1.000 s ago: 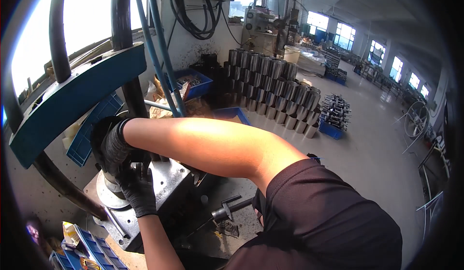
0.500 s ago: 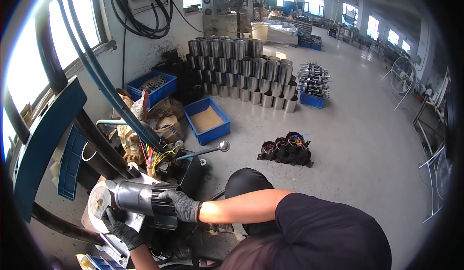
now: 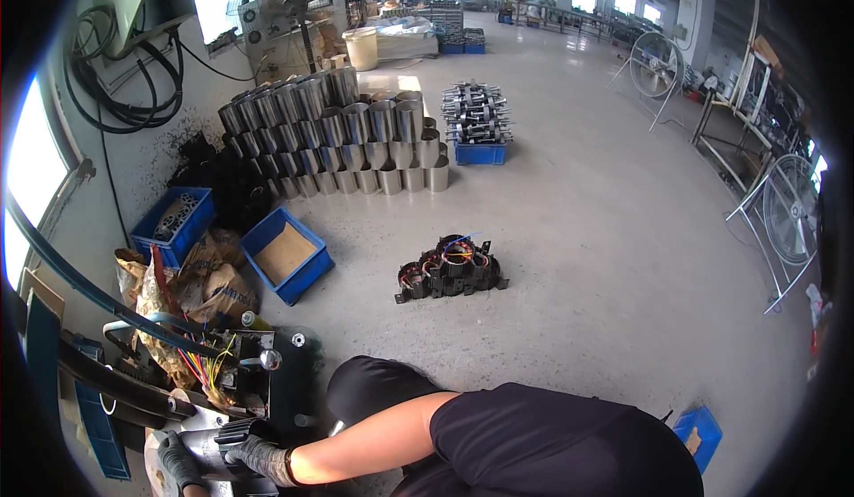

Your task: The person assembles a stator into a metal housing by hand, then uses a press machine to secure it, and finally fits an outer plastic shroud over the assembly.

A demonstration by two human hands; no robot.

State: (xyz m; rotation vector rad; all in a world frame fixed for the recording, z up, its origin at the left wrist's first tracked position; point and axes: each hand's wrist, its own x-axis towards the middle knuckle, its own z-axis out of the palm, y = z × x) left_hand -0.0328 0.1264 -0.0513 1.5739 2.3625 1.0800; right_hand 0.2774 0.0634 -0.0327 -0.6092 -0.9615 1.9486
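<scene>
At the lower left, a motor housing (image 3: 210, 449) lies on its side on the machine's plate. It is a smooth silver-grey cylinder with a black finned section (image 3: 245, 429) at its right end. My left hand (image 3: 181, 463), in a dark grey glove, is wrapped over the cylinder's left part. On the finned section my gloved right hand (image 3: 260, 458) grips from the near side, its thumb and fingertips partly hidden. A ball-ended lever (image 3: 269, 360) stands just beyond the housing. The lower picture edge cuts off part of the plate and my left forearm.
Colored wires (image 3: 210, 368) stick up beside the machine. Thick hoses (image 3: 98, 292) curve in from the left. Beyond are a blue bin (image 3: 318, 275), stacked metal cylinders (image 3: 356, 155) and several black wired parts (image 3: 454, 270) on the floor. Wheeled fans (image 3: 790, 208) stand at right.
The view has swung right and up, so the machine sits lower and farther left. My left hand has gone from beside the housing's left end onto the cylinder; my right stays on the fins.
</scene>
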